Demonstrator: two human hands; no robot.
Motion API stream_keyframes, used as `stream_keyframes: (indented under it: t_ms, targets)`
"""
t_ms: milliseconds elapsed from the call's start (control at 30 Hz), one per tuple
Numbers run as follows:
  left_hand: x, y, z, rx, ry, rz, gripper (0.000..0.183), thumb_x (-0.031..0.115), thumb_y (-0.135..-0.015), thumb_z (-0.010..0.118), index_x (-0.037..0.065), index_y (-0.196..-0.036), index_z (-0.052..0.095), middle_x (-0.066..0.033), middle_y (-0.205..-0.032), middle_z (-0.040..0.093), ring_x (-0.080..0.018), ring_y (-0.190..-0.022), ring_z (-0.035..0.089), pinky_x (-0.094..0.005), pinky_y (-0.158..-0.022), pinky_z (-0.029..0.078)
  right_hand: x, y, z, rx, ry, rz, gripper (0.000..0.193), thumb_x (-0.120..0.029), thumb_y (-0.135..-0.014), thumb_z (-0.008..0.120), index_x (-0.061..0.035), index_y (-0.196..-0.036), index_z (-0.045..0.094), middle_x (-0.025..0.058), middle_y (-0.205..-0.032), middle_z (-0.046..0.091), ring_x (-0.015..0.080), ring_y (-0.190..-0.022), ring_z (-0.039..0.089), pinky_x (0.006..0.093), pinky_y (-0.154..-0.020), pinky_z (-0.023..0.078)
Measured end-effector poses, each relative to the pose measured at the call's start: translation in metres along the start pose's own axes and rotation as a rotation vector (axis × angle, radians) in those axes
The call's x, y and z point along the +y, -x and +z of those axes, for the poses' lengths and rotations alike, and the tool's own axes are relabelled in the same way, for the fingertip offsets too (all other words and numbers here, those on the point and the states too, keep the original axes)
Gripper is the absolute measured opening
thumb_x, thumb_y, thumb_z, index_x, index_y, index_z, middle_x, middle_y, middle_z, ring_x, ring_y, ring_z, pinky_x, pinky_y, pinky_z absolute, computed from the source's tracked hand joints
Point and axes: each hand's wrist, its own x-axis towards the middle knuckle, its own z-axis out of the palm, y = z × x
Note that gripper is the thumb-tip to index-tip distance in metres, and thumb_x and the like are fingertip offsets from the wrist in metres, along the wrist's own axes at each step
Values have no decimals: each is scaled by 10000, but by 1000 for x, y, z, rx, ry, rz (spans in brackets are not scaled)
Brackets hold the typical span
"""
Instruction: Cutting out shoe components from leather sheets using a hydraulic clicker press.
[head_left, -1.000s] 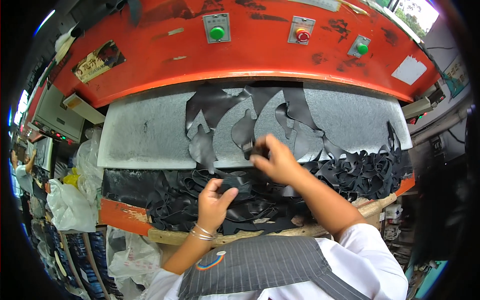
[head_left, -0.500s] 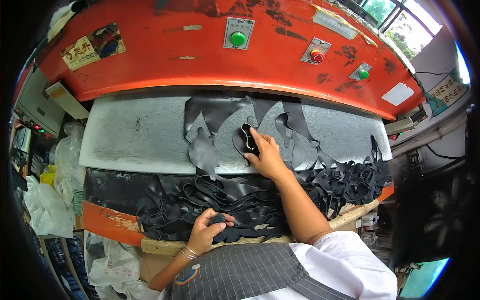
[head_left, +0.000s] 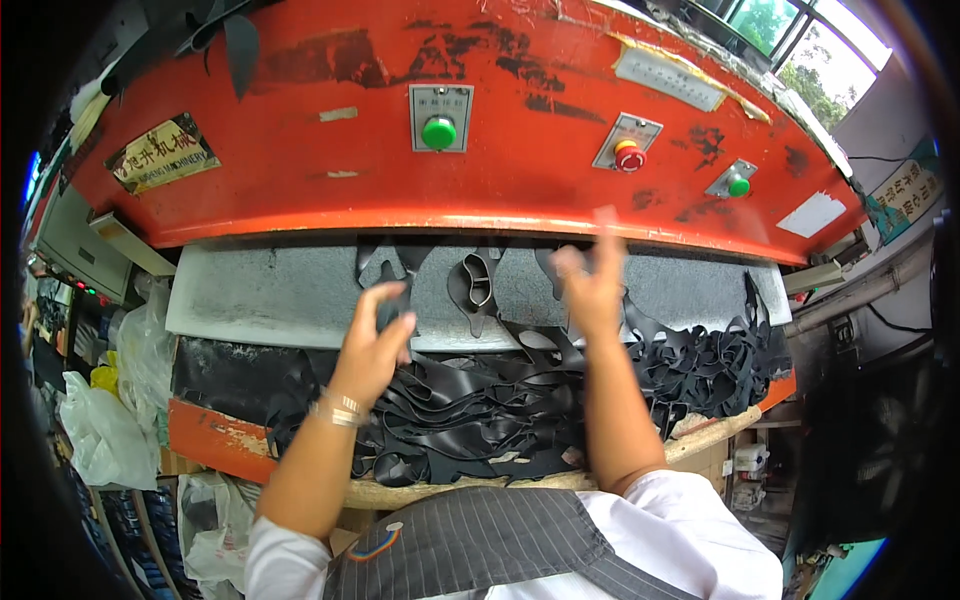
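Biggest first: red press beam (head_left: 540, 185) spans the whole far side, paint scuffed with dark patches. Pale grey bed (head_left: 250, 285) sits below it, running left to right. Heap of black leather offcuts (head_left: 470, 395) covers most of the near strip in front of the bed, curled and tangled, stacked higher toward the right. Person wears a dark striped apron (head_left: 460, 550) at the near side. Wooden rail (head_left: 420, 495) runs along the near edge of the heap. White plastic bag (head_left: 105, 430) at far left, beside the machine.

Right hand (head_left: 595, 295): over the bed, right of centre, fingers and thumb spread, motion-blurred. Fingertips overlap the beam's lower edge in view; can't tell if they touch it. Left hand (head_left: 368, 350): over the bed's near edge, left of centre, thumb and fingers pinching a small dark piece (head_left: 392, 308), exact shape blurred and partly hidden.

Black leather piece (head_left: 459, 290) lies on the bed between the two hands. Metal cutting die (head_left: 480, 279), a curvy outline with a crossbar, sits on top of it, clear of both hands. Smallest: green button (head_left: 439, 133) mid-beam, red button (head_left: 628, 156) right of it, second green button (head_left: 739, 187) further right.
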Motion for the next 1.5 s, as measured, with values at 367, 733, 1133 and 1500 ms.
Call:
stream_keyframes:
  t_ms: [367,733,1133,1500]
  targets:
    - [116,-47,47,263,-707,962,171,187,-912,600,18,-904,573,-163,-827,609,-329,-752,599,-374,-680,473,19,-132,-163,746,391,-6,737,-494,-984,401,15,-1481,209,330,-1525,84,409,-1435,112,472,-1150,141]
    - [-35,188,-35,-102,-1060,249,210,284,-854,645,80,-827,608,-131,-793,646,-328,-786,624,-417,-689,500,-135,173,-90,-863,41,-138,388,-311,-761,776,-33,-1018,690,131,-971,664,326,-931,614,402,-836,503]
    - [-40,180,-38,6,-972,233,253,255,-793,700,39,-701,606,-155,-713,627,-357,-715,613,-428,-653,488,-156,195,-58,-1108,326,-212,442,-271,-668,792,-51,-1037,689,91,-930,653,276,-861,639,362,-741,534]
    - [-28,-48,-61,96,-1107,-44,410,327,-793,687,6,-1048,674,-238,-857,678,-398,-861,655,-441,-786,514,-40,23,72,-570,574,340,640,-430,-865,621,74,-1242,505,282,-1162,532,454,-1012,589,471,-857,494]
